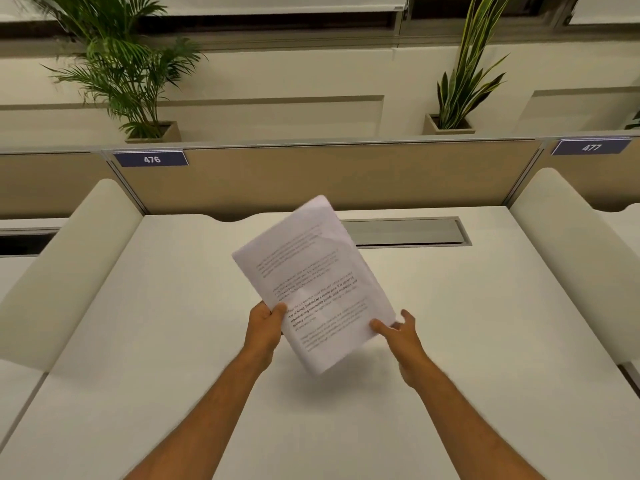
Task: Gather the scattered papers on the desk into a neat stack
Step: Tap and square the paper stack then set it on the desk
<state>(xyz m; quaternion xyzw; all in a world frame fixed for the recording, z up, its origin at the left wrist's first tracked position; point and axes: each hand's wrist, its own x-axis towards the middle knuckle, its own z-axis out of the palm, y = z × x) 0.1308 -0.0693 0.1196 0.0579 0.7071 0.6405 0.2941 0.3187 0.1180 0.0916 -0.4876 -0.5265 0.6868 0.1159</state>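
While the papers (313, 282) are held up above the white desk (138, 341), they are seen tilted, with the top edge leaning toward 1 o'clock and printed text visible on the uppermost sheet. Whether all the sheets are squared together cannot be told, as the upper part is blurred. The bundle is gripped at its lower left edge by the left hand (266, 325), whose thumb is laid on the printed face while the remaining fingers are curled behind the sheets, so a pinch is formed. At the lower right corner, toward 4 o'clock of the bundle, the right hand (398, 336) is placed with its thumb pressed on the front of the paper and its other fingers loosely spread behind the edge. A soft shadow is cast on the desk below the bundle. At 1 o'clock of the papers a grey cable tray (408, 232) is set into the desk. Beyond it a beige partition (346, 174) is seen, marked by the label 476 (151, 159).
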